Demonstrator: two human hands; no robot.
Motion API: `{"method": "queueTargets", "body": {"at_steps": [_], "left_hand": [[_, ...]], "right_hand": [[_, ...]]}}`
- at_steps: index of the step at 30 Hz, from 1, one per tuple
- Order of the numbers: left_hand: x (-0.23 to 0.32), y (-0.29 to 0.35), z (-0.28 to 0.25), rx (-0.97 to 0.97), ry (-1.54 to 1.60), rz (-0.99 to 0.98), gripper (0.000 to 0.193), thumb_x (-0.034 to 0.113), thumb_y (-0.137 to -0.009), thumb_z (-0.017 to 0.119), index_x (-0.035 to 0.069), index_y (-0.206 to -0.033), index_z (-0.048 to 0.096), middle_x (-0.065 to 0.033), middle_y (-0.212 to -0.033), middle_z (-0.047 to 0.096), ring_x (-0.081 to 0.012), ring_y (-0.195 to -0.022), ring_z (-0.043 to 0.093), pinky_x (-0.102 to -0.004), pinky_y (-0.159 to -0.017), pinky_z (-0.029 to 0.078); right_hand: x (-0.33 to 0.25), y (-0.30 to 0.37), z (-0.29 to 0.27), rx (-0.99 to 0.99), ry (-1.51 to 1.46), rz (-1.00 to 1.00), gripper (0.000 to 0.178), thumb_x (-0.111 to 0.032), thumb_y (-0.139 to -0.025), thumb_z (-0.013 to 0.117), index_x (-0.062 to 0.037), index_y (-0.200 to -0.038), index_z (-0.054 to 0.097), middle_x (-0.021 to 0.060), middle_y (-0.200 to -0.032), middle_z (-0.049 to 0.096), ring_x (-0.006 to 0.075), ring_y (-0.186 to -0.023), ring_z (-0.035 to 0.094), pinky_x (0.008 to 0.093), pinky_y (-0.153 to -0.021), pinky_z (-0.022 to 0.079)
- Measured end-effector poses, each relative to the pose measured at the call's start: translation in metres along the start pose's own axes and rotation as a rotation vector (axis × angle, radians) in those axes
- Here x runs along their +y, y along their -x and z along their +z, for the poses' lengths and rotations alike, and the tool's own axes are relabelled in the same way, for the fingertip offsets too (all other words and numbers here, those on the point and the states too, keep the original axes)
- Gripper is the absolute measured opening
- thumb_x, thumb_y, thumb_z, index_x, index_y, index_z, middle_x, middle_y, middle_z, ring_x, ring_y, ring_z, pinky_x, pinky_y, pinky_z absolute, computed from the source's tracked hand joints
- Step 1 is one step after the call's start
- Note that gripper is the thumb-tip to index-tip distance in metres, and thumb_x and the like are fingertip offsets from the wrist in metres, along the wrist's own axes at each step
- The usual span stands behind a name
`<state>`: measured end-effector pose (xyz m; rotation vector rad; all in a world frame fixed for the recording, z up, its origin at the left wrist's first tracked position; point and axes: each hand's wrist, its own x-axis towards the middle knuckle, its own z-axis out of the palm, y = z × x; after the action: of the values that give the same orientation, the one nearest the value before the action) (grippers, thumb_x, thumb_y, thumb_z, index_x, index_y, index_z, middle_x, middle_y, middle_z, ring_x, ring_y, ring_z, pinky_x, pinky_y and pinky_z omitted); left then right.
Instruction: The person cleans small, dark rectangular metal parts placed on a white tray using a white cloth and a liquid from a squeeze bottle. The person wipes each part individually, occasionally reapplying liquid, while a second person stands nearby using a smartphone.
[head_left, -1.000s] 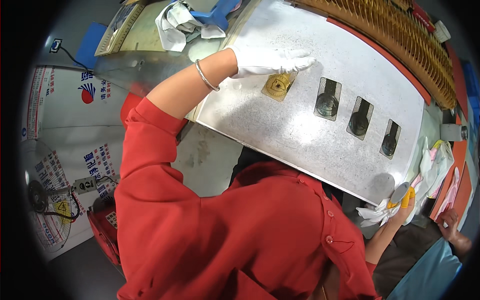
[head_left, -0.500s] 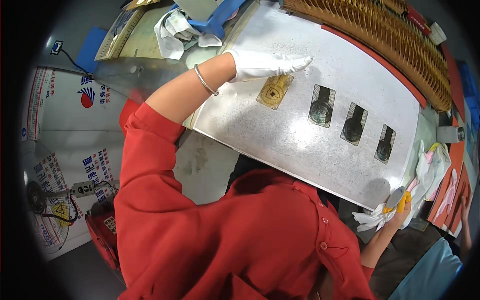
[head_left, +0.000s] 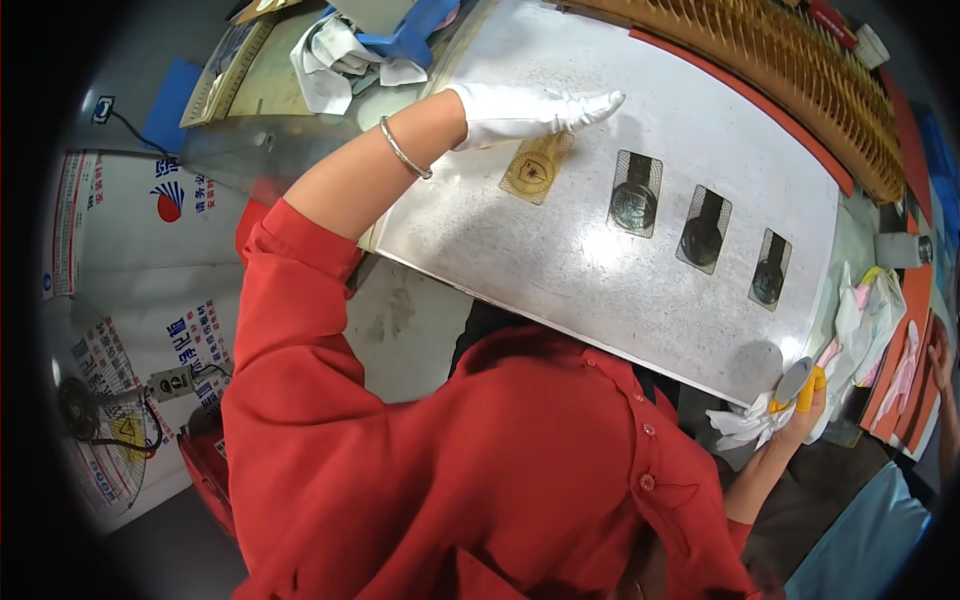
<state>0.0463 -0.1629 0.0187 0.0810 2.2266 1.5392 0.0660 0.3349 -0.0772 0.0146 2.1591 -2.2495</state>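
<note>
My left hand point(head_left: 525, 112), in a white glove, reaches over the pale board point(head_left: 470, 235) with its fingers stretched out to the right. Just below it lies a gold-coloured openwork card point(head_left: 534, 172) with a round emblem; the glove overlaps its upper edge. Further right, in a slanting row, lie a dark card point(head_left: 634, 195), a second dark card point(head_left: 704, 230) and a third dark card point(head_left: 770, 270), each with a round motif. At the board's near right corner, my right hand point(head_left: 808, 402), with yellow finger covers, grips a shiny grey round disc point(head_left: 795, 380). A white cloth point(head_left: 745, 425) hangs beside it.
A brown slotted rack point(head_left: 770, 75) holding many thin pieces runs along the far right edge, behind a red strip point(head_left: 740, 95). A blue holder point(head_left: 405, 40) and crumpled white cloths point(head_left: 335, 60) sit at the far left. Plastic bags point(head_left: 860, 325) lie at right, near another person's arm point(head_left: 943, 375).
The whole view has shifted slightly, so the board and cards appear a little higher. Both hands keep nearly the same places relative to the board.
</note>
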Motion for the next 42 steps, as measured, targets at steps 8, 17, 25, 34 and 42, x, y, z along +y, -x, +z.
{"method": "queueTargets", "body": {"at_steps": [8, 17, 25, 34, 42], "left_hand": [[0.055, -0.018, 0.042, -0.064, -0.312, -0.081, 0.07, 0.058, -0.085, 0.033, 0.009, -0.135, 0.027, -0.0093, -0.14, 0.024, -0.0216, -0.13, 0.022, -0.0316, -0.106, 0.017], [0.047, -0.032, 0.053, -0.183, -0.181, -0.017, 0.072, 0.059, -0.084, 0.033, 0.007, -0.134, 0.028, -0.0107, -0.14, 0.025, -0.022, -0.13, 0.022, -0.0318, -0.106, 0.017], [0.051, -0.039, 0.063, -0.17, -0.152, 0.027, 0.072, 0.057, -0.085, 0.035, 0.004, -0.133, 0.029, -0.0111, -0.139, 0.027, -0.0215, -0.129, 0.024, -0.0311, -0.105, 0.018], [0.064, -0.061, 0.075, -0.22, -0.209, 0.032, 0.074, 0.061, -0.083, 0.035, 0.008, -0.134, 0.028, -0.015, -0.14, 0.024, -0.0251, -0.131, 0.019, -0.0342, -0.105, 0.02], [0.078, -0.055, 0.088, -0.144, -0.207, -0.028, 0.068, 0.057, -0.085, 0.036, 0.01, -0.133, 0.032, -0.0118, -0.138, 0.029, -0.0243, -0.13, 0.023, -0.0343, -0.105, 0.021]], "right_hand": [[-0.008, 0.0, 0.01, -0.006, -0.017, 0.03, 0.011, -0.012, -0.088, 0.049, -0.002, -0.089, 0.053, -0.0005, -0.067, 0.052, 0.0041, -0.049, 0.046, 0.0165, -0.042, 0.034], [-0.013, 0.002, 0.014, -0.02, -0.03, 0.035, 0.012, -0.013, -0.087, 0.05, -0.0013, -0.09, 0.052, -0.0006, -0.065, 0.052, 0.0039, -0.048, 0.045, 0.0173, -0.04, 0.034], [-0.009, 0.001, 0.01, -0.031, -0.056, 0.036, 0.012, -0.013, -0.087, 0.051, -0.0011, -0.091, 0.053, 0.0008, -0.066, 0.054, 0.0045, -0.048, 0.046, 0.0174, -0.04, 0.035], [-0.01, 0.0, 0.009, -0.098, -0.089, 0.024, 0.014, -0.013, -0.086, 0.052, -0.0013, -0.093, 0.052, 0.0008, -0.069, 0.055, 0.0049, -0.05, 0.048, 0.0173, -0.043, 0.038], [-0.007, 0.001, 0.004, -0.083, -0.054, 0.018, 0.016, -0.015, -0.085, 0.054, -0.0009, -0.093, 0.052, 0.0, -0.07, 0.054, 0.0045, -0.054, 0.048, 0.017, -0.047, 0.037]]}}
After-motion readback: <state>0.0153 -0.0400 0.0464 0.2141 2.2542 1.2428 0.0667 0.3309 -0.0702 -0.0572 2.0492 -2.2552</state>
